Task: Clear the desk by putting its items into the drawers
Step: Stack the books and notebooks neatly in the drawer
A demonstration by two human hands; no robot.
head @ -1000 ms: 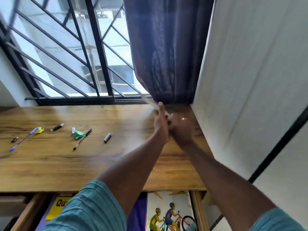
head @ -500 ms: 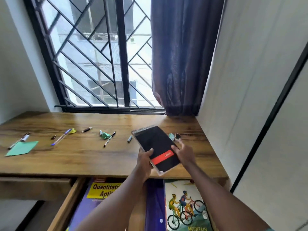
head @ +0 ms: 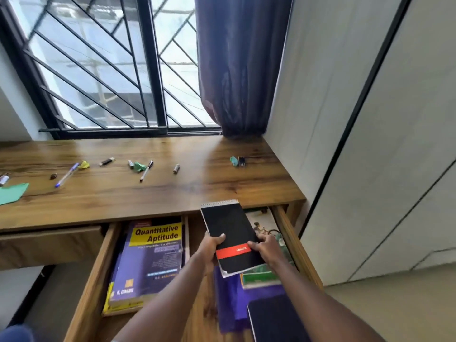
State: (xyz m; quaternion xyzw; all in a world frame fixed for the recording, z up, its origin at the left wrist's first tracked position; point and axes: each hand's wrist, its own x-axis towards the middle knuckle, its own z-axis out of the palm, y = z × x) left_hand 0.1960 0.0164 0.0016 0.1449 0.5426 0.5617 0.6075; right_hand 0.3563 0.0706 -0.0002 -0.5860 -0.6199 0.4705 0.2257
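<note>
Both my hands hold a black spiral notepad [head: 228, 227] with a red band, above the right side of the open drawer [head: 293, 245]. My left hand [head: 209, 248] grips its left edge and my right hand [head: 265, 248] grips its right edge. The notepad hovers just in front of the wooden desk [head: 172, 191]. Inside the drawer lie a purple "Quantitative Aptitude" book [head: 150, 260], a cycling-cover book [head: 265, 227], a green book [head: 259, 277] and a black book [head: 274, 319]. Still on the desk are pens [head: 66, 174] [head: 146, 171], small batteries [head: 176, 168], crumpled scraps [head: 139, 166] and a green paper [head: 11, 193].
A shut drawer front [head: 49, 243] sits to the left of the open one. A barred window [head: 106, 70] and a dark curtain [head: 237, 70] stand behind the desk. A white wardrobe wall [head: 357, 119] borders the right side.
My hands picked the notepad up from the back right corner of the desk and brought it toward me, from over the desk's front edge down to above the open drawer.
</note>
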